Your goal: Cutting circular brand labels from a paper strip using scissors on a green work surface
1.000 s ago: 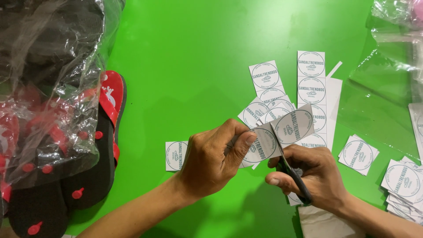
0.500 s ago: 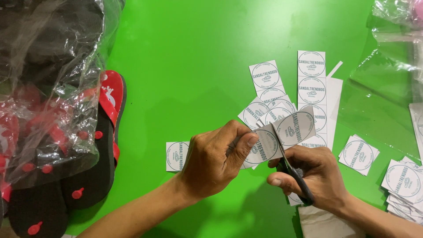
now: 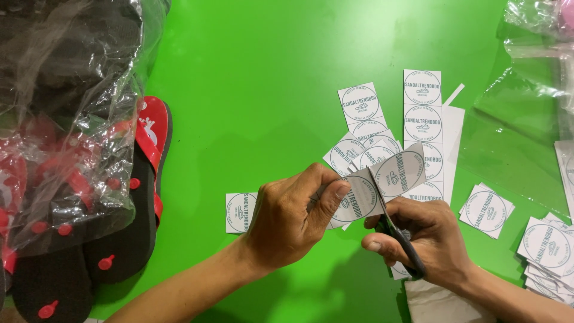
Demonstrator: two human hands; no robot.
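White paper is what both hands are busy with: the left hand (image 3: 287,224) pinches a strip of labels (image 3: 382,188), thumb on top and fingers curled shut beneath it, holding it up just above the green table (image 3: 257,78). The right hand (image 3: 427,242) is closed through the loops of a pair of black scissors (image 3: 397,239), whose blades are partly open and bite into the strip between two round printed marks.

Risks, as I judge them: the left thumb (image 3: 335,194) lies very near the blades, so a hasty snip could nick it. The strip bends upward past the cut, so the blades could wander into a printed circle and spoil a label. The freed piece could also drop among the loose ones below.

Counts: two hands, one pair of scissors, one strip in hand showing two labels. One uncut sheet (image 3: 423,128) lies beyond it with about four labels in a column. One single label (image 3: 240,212) lies left of the left hand, one more (image 3: 359,103) sits at the top of a loose heap too overlapped to count, and a stack (image 3: 547,251) rests at the right edge. Red and black sandals (image 3: 128,221) lie at the left, partly under a clear plastic bag (image 3: 66,101); at least three soles show. More clear plastic (image 3: 526,72) lies at the upper right.
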